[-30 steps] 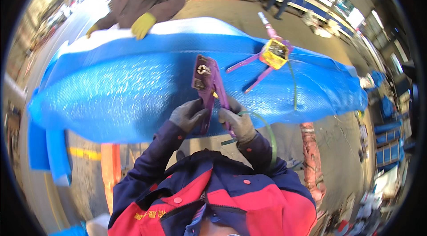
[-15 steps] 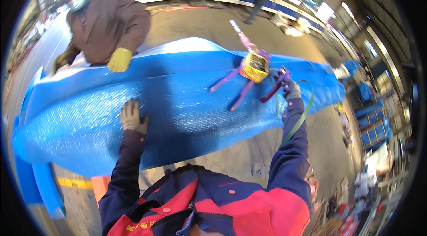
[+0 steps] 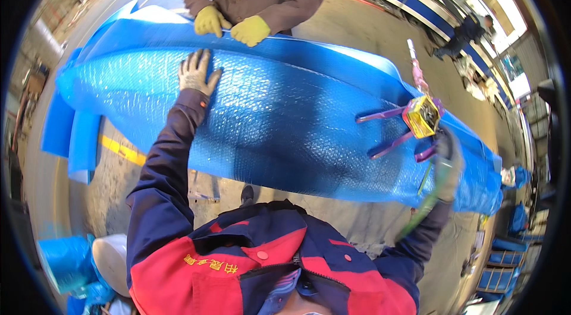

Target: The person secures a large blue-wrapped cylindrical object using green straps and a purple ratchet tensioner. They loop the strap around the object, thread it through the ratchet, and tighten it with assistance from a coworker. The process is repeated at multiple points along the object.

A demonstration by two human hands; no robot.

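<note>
Left hand (image 3: 196,75) has its fingers spread wide, flat on the blue wrap (image 3: 279,131). Right hand (image 3: 447,166) is blurred — I can't tell its grip — the yellow tool (image 3: 421,117) just beyond its fingers. Apparently steadying the wrap; the next move calls for a sure right grip.

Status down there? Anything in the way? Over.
Left hand spread on blue wrap. Right hand blurred, beside yellow-and-purple tool. Another person's yellow gloves at far edge.
</note>
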